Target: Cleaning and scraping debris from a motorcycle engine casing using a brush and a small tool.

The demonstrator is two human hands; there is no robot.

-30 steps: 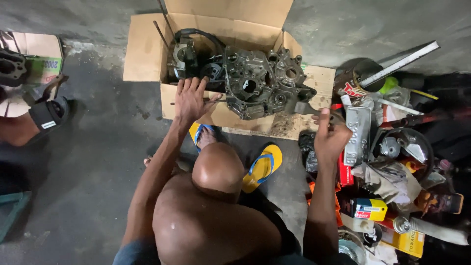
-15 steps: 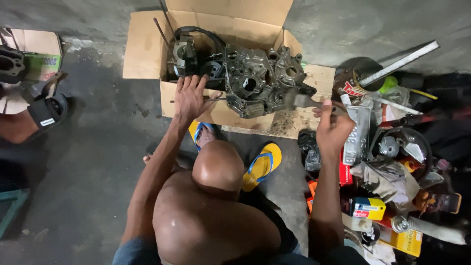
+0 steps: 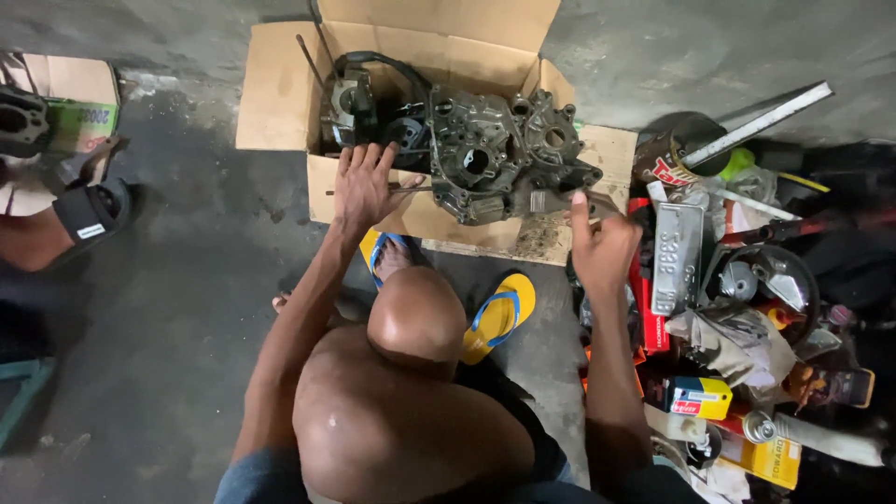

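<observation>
On the flattened cardboard box point(image 3: 280, 103) on the floor: one grey engine crankcase point(image 3: 504, 154), covers off, internals exposed. I log my left hand point(image 3: 366, 187) spread flat beside it, touching a thin rod point(image 3: 411, 189). My right hand point(image 3: 600, 245) is loosely curled near its right edge; contents indeterminate. Strip-down judged partial; casing halves remain joined.

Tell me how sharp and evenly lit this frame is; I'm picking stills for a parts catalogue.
Head view: the engine case on the cardboard box is sharp and evenly lit; left hand and right hand show no motion blur; the parts pile fades into shadow at right; the near knee carries slight glare.
</observation>
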